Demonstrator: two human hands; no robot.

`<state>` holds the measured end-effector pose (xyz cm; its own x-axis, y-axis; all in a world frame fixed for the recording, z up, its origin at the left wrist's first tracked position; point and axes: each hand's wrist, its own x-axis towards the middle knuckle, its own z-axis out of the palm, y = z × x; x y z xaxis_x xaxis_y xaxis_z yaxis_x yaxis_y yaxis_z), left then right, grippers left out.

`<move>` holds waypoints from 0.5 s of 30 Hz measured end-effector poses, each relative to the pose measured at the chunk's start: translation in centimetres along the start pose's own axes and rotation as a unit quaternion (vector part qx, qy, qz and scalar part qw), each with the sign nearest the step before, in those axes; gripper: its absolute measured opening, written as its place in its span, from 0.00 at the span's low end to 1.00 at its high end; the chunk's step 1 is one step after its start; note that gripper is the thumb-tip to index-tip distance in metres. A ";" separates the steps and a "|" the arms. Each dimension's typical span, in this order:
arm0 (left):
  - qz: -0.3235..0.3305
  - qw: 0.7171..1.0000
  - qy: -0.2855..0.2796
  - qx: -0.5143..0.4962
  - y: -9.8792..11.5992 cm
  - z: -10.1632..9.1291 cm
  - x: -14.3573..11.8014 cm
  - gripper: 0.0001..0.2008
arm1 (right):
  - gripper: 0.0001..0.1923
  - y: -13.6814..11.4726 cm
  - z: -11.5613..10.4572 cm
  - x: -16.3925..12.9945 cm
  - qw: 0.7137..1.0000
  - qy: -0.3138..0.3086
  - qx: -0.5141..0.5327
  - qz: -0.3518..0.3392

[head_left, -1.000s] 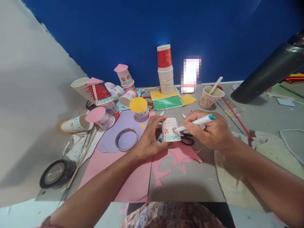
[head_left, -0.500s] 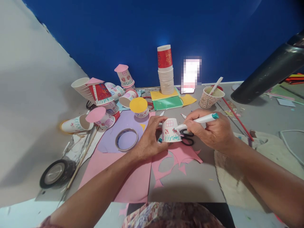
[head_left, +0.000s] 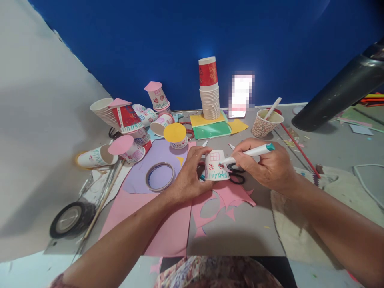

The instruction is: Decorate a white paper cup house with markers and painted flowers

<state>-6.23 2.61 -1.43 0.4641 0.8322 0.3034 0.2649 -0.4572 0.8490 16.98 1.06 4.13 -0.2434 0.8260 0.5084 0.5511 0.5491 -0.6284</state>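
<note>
My left hand grips a white paper cup, turned upside down, by its left side. Drawn on the cup are a pink window, red flowers and green strokes near the rim. Between the fingers of my right hand is a white marker with a green end. Its tip meets the cup at the right-hand flower. Black-handled scissors lie behind the cup, partly hidden. Under and in front of it is pink paper with round cut-outs. A tape roll rests left of my left hand.
Decorated cups, some with paper roofs, crowd the left. A tall cup stack stands at the back, near a bright phone. A patterned cup holds a stick. At right are a black cylinder and a cloth.
The cup has shifted very slightly down in view. The marker's green end has moved a little left and down, with its tip still at the same flower.
</note>
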 end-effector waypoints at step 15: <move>0.003 1.000 0.001 0.001 -0.1 0.1 0.1 0.33 | 0.10 0.0 -0.1 0.0 0.999 0.027 -0.026 -0.014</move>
<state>-6.12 2.71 -1.57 0.4633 0.8300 0.3105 0.2631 -0.4634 0.8462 17.04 1.01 4.14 -0.2167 0.8017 0.5571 0.5853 0.5634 -0.5832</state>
